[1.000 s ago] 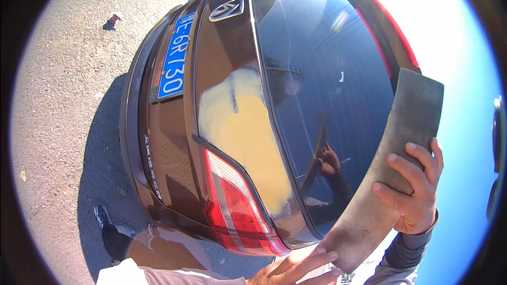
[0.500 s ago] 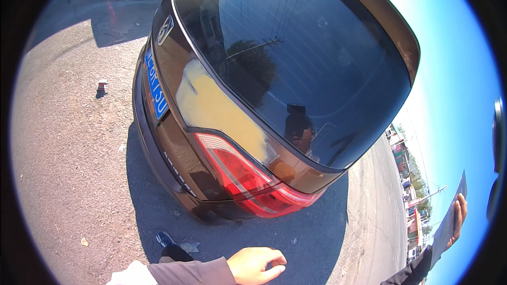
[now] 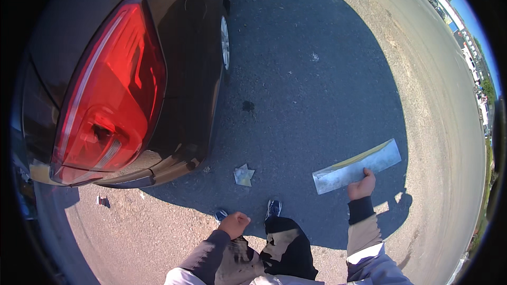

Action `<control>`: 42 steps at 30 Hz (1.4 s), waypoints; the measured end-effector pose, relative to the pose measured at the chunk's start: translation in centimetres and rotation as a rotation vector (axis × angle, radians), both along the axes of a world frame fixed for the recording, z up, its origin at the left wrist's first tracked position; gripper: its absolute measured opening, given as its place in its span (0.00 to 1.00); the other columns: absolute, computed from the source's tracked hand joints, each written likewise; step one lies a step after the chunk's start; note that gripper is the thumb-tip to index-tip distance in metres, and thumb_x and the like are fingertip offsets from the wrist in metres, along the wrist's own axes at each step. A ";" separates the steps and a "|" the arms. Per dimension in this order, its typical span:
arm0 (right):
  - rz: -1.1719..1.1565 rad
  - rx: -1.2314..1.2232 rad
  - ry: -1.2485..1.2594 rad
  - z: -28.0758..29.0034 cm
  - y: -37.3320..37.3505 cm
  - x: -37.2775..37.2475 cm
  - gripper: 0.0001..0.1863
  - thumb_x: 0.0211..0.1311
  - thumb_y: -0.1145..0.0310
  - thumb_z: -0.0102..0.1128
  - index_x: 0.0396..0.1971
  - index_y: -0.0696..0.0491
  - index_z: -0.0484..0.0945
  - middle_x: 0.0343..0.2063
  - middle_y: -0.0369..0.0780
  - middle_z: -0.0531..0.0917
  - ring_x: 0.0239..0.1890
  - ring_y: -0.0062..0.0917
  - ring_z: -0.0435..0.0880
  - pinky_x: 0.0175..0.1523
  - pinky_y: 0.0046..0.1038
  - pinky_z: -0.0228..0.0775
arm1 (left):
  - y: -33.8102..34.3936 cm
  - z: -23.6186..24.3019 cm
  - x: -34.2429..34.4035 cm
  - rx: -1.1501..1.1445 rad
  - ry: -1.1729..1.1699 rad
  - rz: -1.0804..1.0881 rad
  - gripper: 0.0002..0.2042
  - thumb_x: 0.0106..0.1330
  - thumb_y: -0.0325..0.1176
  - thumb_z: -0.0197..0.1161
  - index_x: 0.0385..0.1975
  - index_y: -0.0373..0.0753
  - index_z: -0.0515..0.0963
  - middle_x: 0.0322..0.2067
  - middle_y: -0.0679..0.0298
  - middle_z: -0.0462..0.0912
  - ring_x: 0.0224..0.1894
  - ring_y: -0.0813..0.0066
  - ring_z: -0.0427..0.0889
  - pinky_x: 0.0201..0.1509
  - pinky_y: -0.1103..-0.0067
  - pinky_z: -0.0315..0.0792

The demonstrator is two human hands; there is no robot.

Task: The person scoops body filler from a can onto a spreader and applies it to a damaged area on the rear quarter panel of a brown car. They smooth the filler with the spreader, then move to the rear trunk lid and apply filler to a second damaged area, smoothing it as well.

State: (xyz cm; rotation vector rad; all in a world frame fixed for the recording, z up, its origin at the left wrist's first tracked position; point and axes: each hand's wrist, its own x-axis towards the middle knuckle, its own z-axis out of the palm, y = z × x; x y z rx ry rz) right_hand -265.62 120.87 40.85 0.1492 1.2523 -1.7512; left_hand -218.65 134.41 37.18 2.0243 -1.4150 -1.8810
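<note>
My right hand [image 3: 362,184] grips a long flat grey-white strip [image 3: 343,175] by its near edge, with the thumb on top. Along its far edge runs a yellowish band; I cannot tell its material. Held low in front of me, the strip tilts up toward its right end. My left hand [image 3: 235,225] is curled into a loose fist before my left thigh, with nothing showing in it. Ahead on the left is the rear corner of a dark brown car [image 3: 182,74] with a large red tail light [image 3: 113,89]. Neither hand touches the car.
Crumpled paper [image 3: 244,175] lies on the shaded ground [image 3: 301,89] ahead of my shoes [image 3: 273,208]. A small dark red object [image 3: 102,201] stands on sunlit ground behind the car. The car's wheel [image 3: 225,42] shows farther ahead. A road [image 3: 422,37] curves along the right.
The view has swung down and right, from the rear window and yellowish body patch to the tail light and ground. My right hand has lowered the strip; my left fingers have curled in.
</note>
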 end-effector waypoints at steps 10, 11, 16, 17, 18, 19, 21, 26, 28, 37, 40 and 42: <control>-0.091 0.221 -0.175 -27.9 16.0 7.0 0.17 0.73 0.71 0.48 0.57 0.60 0.74 0.56 0.42 0.81 0.61 0.33 0.78 0.69 0.39 0.66 | -5.1 -39.9 2.6 -0.214 -0.435 -0.168 0.25 0.65 0.37 0.70 0.58 0.29 0.75 0.56 0.42 0.79 0.61 0.44 0.77 0.64 0.60 0.73; -0.075 0.210 -0.181 -29.6 16.4 7.8 0.17 0.73 0.71 0.47 0.57 0.60 0.73 0.56 0.42 0.81 0.61 0.33 0.78 0.70 0.39 0.66 | -6.1 -43.3 2.8 -0.232 -0.468 -0.190 0.26 0.64 0.36 0.70 0.58 0.29 0.74 0.56 0.42 0.78 0.61 0.44 0.76 0.66 0.60 0.71; 0.051 0.128 -0.112 -33.5 15.0 8.9 0.17 0.75 0.70 0.45 0.57 0.61 0.73 0.55 0.44 0.82 0.59 0.35 0.81 0.69 0.41 0.67 | -11.1 -54.9 3.5 -0.447 -0.532 -0.295 0.29 0.60 0.34 0.74 0.61 0.33 0.74 0.59 0.47 0.76 0.65 0.47 0.71 0.69 0.59 0.68; 0.097 0.100 -0.103 -33.4 14.4 8.6 0.18 0.75 0.70 0.44 0.58 0.61 0.73 0.56 0.45 0.82 0.60 0.36 0.81 0.69 0.41 0.67 | -12.0 -56.4 3.2 -0.531 -0.522 -0.325 0.29 0.60 0.34 0.74 0.61 0.34 0.74 0.59 0.48 0.76 0.66 0.47 0.71 0.69 0.59 0.68; 0.102 0.100 -0.060 -33.2 13.8 8.4 0.19 0.75 0.70 0.44 0.59 0.62 0.72 0.57 0.45 0.82 0.60 0.37 0.80 0.69 0.41 0.67 | -12.8 -57.6 2.9 -0.516 -0.524 -0.318 0.29 0.60 0.35 0.75 0.61 0.35 0.75 0.60 0.49 0.76 0.66 0.48 0.70 0.70 0.59 0.67; 0.125 0.062 -0.012 -32.8 13.2 8.3 0.19 0.75 0.70 0.44 0.59 0.62 0.72 0.57 0.45 0.82 0.61 0.37 0.80 0.70 0.41 0.67 | -13.6 -58.4 2.8 -0.528 -0.528 -0.311 0.29 0.59 0.35 0.75 0.61 0.37 0.75 0.60 0.50 0.76 0.66 0.49 0.70 0.70 0.60 0.67; 0.128 0.010 0.081 -31.9 12.4 8.6 0.20 0.74 0.70 0.44 0.60 0.62 0.71 0.59 0.46 0.81 0.62 0.37 0.80 0.71 0.41 0.66 | -15.1 -59.7 2.6 -0.549 -0.558 -0.296 0.26 0.58 0.37 0.77 0.57 0.42 0.79 0.58 0.55 0.76 0.65 0.53 0.70 0.69 0.62 0.68; 0.119 -0.044 0.230 -29.1 11.9 10.9 0.20 0.74 0.71 0.44 0.60 0.64 0.71 0.58 0.47 0.81 0.61 0.36 0.81 0.68 0.40 0.70 | -18.1 -61.2 3.5 -0.445 -0.484 -0.376 0.14 0.57 0.41 0.79 0.41 0.47 0.87 0.50 0.61 0.80 0.59 0.56 0.73 0.68 0.64 0.66; 0.095 -0.057 0.284 -28.1 12.3 11.8 0.20 0.74 0.71 0.44 0.60 0.64 0.71 0.57 0.48 0.82 0.59 0.36 0.82 0.67 0.39 0.71 | -18.7 -61.4 4.3 -0.414 -0.457 -0.395 0.11 0.57 0.42 0.79 0.36 0.48 0.88 0.48 0.62 0.81 0.58 0.57 0.74 0.68 0.64 0.66; 0.020 -0.172 0.271 -25.9 15.1 15.4 0.16 0.78 0.70 0.44 0.56 0.64 0.73 0.54 0.47 0.83 0.56 0.34 0.84 0.65 0.38 0.73 | -20.4 -57.3 8.9 -0.356 0.197 -0.378 0.07 0.66 0.32 0.70 0.35 0.35 0.82 0.29 0.66 0.84 0.31 0.78 0.79 0.41 0.76 0.75; -0.034 -0.247 0.313 -25.7 15.3 16.1 0.17 0.79 0.69 0.44 0.58 0.61 0.74 0.56 0.44 0.82 0.57 0.31 0.83 0.66 0.37 0.71 | -19.7 -52.8 8.4 -0.001 0.619 0.041 0.02 0.75 0.27 0.58 0.41 0.38 0.73 0.35 0.66 0.83 0.32 0.79 0.82 0.36 0.79 0.77; -0.086 -0.271 0.348 -25.4 15.4 16.4 0.17 0.80 0.67 0.44 0.60 0.59 0.72 0.57 0.43 0.82 0.58 0.31 0.82 0.67 0.38 0.71 | -18.6 -49.6 6.6 0.052 0.861 0.238 0.05 0.77 0.29 0.56 0.47 0.37 0.74 0.40 0.62 0.85 0.40 0.72 0.86 0.48 0.72 0.81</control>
